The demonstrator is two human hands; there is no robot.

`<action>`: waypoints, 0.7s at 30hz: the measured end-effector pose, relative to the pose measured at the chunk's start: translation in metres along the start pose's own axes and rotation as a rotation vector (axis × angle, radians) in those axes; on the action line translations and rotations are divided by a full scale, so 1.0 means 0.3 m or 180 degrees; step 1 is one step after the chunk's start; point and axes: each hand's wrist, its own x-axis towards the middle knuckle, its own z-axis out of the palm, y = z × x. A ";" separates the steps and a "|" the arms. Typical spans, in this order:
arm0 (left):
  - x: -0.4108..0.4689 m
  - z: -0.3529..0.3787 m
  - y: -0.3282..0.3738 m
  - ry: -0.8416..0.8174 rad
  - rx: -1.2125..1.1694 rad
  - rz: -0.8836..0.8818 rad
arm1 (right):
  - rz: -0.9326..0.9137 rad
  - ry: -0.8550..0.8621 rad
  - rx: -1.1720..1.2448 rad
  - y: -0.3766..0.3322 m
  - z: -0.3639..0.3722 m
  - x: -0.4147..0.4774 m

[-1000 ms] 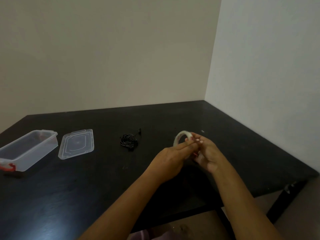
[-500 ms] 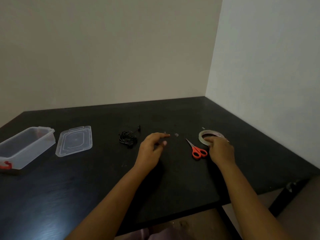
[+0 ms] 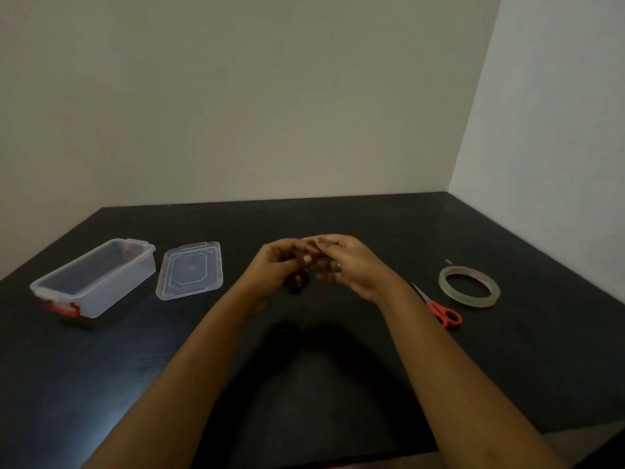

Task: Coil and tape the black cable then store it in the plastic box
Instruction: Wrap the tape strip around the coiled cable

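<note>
Since half a second ago the right hand (image 3: pixel 351 265) has let go of the tape roll (image 3: pixel 469 286) and swung in toward the centre, and the left hand (image 3: pixel 277 265) has closed in on the black cable (image 3: pixel 297 284). The cable no longer lies alone on the table (image 3: pixel 338 367) and is now up between the two hands.

In the head view both forearms reach forward from the bottom edge and converge, so the hands meet fingertip to fingertip above the middle of the dark table. The left hand curls around the bunched black cable, of which only a small dark lump shows below its fingers. The right hand is bent at the wrist with its fingers drawn together against the left fingertips. A faint pale sliver shows there, but it is too blurred to tell what it is pinching.

The tape roll lies flat at the right, and the orange-handled scissors (image 3: pixel 439 308) rest just beside it, nearer the right forearm. On the left, the plastic box (image 3: pixel 98 286) stands open with a red latch on its near end. Its clear lid (image 3: pixel 189 270) lies flat just beside it, between the box and the left hand.
</note>
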 end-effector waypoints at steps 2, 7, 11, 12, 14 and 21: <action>0.016 -0.049 -0.015 0.0080 -0.0176 -0.0019 | 0.0065 -0.0062 0.0214 0.002 0.015 0.047; 0.059 -0.083 -0.054 0.0130 -0.0276 0.0036 | 0.0039 0.0056 0.0193 0.019 0.037 0.130; 0.068 -0.082 -0.109 0.0541 -0.0331 0.0056 | -0.0085 0.0274 0.0085 0.067 0.043 0.170; 0.070 -0.089 -0.121 0.0611 -0.0246 0.0073 | -0.0103 0.0339 0.0179 0.086 0.049 0.179; 0.076 -0.102 -0.136 0.0714 0.0035 0.0122 | -0.0119 0.0457 0.0438 0.115 0.066 0.196; 0.089 -0.099 -0.156 0.0920 0.0750 0.0317 | -0.0297 0.0779 0.0251 0.136 0.058 0.210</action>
